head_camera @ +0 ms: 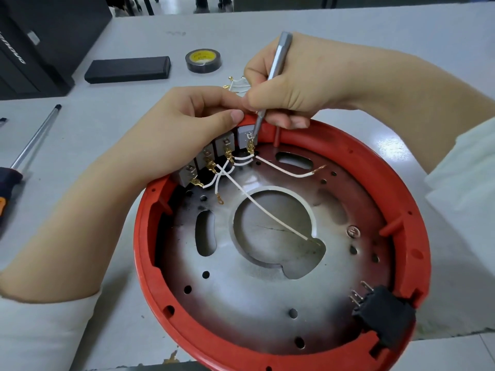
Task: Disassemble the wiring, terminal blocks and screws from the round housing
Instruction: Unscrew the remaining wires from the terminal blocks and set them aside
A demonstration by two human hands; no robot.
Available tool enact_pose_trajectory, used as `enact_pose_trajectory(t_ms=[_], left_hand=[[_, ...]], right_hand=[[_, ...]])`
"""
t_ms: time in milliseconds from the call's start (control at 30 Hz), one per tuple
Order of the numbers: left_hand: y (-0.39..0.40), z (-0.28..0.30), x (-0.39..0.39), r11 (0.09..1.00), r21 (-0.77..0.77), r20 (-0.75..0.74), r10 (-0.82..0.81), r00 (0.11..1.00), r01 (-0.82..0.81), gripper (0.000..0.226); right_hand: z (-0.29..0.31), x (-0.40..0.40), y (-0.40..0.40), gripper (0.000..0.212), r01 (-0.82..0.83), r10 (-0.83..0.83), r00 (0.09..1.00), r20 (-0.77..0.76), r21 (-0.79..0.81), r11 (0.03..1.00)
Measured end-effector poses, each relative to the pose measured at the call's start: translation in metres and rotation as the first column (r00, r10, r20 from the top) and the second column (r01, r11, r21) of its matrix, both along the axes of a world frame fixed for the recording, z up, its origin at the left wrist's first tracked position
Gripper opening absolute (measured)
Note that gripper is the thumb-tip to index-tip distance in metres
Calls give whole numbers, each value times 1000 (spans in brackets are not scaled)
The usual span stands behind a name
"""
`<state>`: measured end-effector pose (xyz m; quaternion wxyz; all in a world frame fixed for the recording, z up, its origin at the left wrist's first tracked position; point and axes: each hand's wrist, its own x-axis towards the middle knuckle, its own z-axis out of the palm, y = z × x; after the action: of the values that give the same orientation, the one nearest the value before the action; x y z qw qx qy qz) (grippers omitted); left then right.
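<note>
A round red housing [412, 210] with a metal base plate [241, 295] fills the lower centre. Several grey terminal blocks [225, 145] line its far left inner rim, joined by white wires [267, 212] with brass lugs. My right hand [302, 79] grips a thin silver screwdriver [278, 57], its tip on the rightmost block [245, 135]. My left hand [184, 127] holds the red rim above the blocks, thumb and forefinger pinched at the edge. A black switch [385, 314] sits in the near right rim.
On the grey table lie a long screwdriver [34, 140] at the left, a black flat case [128, 69], a roll of black tape [203, 60], and loose white wires [237, 85] behind my hands. A black cabinet [40, 41] stands at the far left.
</note>
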<state>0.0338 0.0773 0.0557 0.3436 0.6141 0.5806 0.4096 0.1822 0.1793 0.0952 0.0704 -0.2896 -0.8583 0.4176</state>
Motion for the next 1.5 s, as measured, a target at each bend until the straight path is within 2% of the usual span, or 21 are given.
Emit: enact_pose_trajectory(t_ms=[367, 567, 700, 933, 1233, 1500], left_hand=[[-2, 2, 2, 999, -19, 13, 33, 999, -33, 18], [-1, 3, 2, 998, -24, -8, 52, 999, -52, 18], [-2, 3, 2, 997, -36, -18, 71, 997, -71, 19], [-2, 3, 2, 997, -39, -6, 70, 998, -70, 19], [-1, 3, 3, 997, -37, 12, 64, 998, -63, 19], [-1, 2, 2, 998, -24, 4, 54, 999, -54, 18]], right_hand=[[0, 16, -11, 28, 60, -67, 989, -133, -53, 997], [-17, 13, -20, 42, 213, -169, 948, -271, 141, 967], [-26, 16, -24, 45, 305, -223, 877, -425, 136, 942], [-29, 14, -27, 45, 282, -184, 898, -401, 203, 937], [-30, 13, -22, 46, 248, -163, 895, -416, 158, 956], [-29, 13, -24, 41, 282, -154, 901, -406, 278, 918]])
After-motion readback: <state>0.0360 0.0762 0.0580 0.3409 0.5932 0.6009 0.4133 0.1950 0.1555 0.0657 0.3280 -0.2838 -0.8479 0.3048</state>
